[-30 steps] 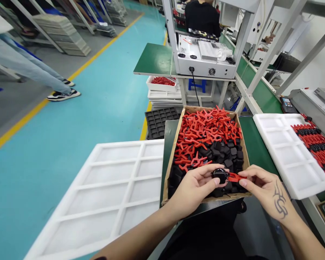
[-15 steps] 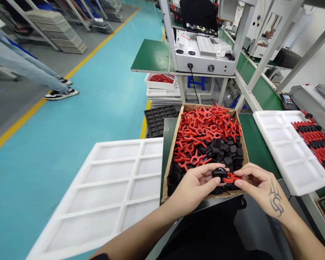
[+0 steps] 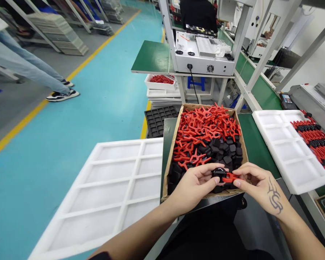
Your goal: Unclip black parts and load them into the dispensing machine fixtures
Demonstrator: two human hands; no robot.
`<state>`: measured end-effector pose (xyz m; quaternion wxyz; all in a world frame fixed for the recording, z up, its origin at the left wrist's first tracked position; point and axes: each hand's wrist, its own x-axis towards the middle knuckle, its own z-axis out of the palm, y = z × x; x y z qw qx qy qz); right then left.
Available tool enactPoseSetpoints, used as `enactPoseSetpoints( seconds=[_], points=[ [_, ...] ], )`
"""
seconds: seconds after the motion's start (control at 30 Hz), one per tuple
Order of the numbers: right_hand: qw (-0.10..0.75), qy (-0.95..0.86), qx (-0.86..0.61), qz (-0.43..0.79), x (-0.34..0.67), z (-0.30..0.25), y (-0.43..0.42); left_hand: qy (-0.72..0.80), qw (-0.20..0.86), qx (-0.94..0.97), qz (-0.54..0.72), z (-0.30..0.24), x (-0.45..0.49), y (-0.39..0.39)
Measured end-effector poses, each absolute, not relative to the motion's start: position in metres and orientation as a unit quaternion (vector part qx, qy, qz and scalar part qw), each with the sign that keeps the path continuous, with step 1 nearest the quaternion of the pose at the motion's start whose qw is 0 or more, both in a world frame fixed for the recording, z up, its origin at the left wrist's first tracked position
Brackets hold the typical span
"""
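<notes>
Between thumb and fingers, my left hand (image 3: 195, 184) pinches a glossy black rounded part (image 3: 219, 173). My right hand (image 3: 256, 184) grips the outer end of a red plastic clip (image 3: 229, 177), whose other end meets the black part; whether the two are locked together I cannot tell. Both hands are over the near edge of an open cardboard box (image 3: 170, 159). Inside it, a heap of red clips (image 3: 206, 122) fills the far side, and black square-looking pieces (image 3: 224, 151) lie on the near side, partly hidden by my hands.
To the left lies a white foam tray (image 3: 105, 184) with compartments. A second white tray (image 3: 284, 144) on the right holds rows of red and black parts (image 3: 316, 142). Behind the box stand a black gridded tray (image 3: 161, 121) and a white machine (image 3: 203, 65). A person's legs (image 3: 29, 65) are at far left.
My hands keep almost the same hold on the black part and the red clip. The right fingers have shifted very slightly left.
</notes>
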<state>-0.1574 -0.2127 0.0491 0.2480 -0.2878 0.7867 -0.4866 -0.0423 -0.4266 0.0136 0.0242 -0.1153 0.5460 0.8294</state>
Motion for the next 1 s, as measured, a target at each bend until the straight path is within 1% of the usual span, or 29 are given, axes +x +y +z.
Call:
enactPoseSetpoints(
  seconds=[0.1, 0.2, 0.3, 0.37, 0.47, 0.5, 0.57, 0.7, 0.83, 1.0],
  points=[
    [0.26, 0.789, -0.282, -0.481, -0.157, 0.049, -0.213, 0.537, 0.029, -0.109, 0.836, 0.012, -0.04, -0.424],
    [0.298, 0.781, -0.248, -0.49, -0.154, 0.048, -0.21, 0.539, 0.028, -0.094, 0.836, 0.016, -0.034, -0.422],
    [0.307, 0.777, -0.216, -0.505, -0.152, 0.046, -0.204, 0.621, 0.029, -0.044, 0.782, 0.028, -0.032, -0.43],
    [0.281, 0.787, -0.205, -0.51, -0.152, 0.042, -0.199, 0.728, -0.019, -0.011, 0.685, 0.038, -0.038, -0.447],
    [0.254, 0.792, -0.187, -0.522, -0.155, 0.035, -0.191, 0.878, -0.16, -0.009, 0.452, 0.048, -0.056, -0.488],
    [0.25, 0.79, -0.182, -0.529, -0.156, 0.033, -0.188, 0.906, -0.188, -0.019, 0.379, 0.049, -0.064, -0.504],
    [0.24, 0.782, -0.178, -0.547, -0.157, 0.026, -0.182, 0.937, -0.204, -0.05, 0.278, 0.049, -0.079, -0.533],
    [0.223, 0.767, -0.175, -0.576, -0.157, 0.015, -0.17, 0.954, -0.17, -0.023, 0.245, 0.044, -0.101, -0.562],
    [0.212, 0.763, -0.168, -0.588, -0.157, 0.012, -0.164, 0.964, -0.139, 0.012, 0.225, 0.041, -0.114, -0.566],
    [0.2, 0.754, -0.158, -0.605, -0.155, 0.014, -0.163, 0.971, -0.128, -0.005, 0.201, 0.04, -0.127, -0.571]
  ],
)
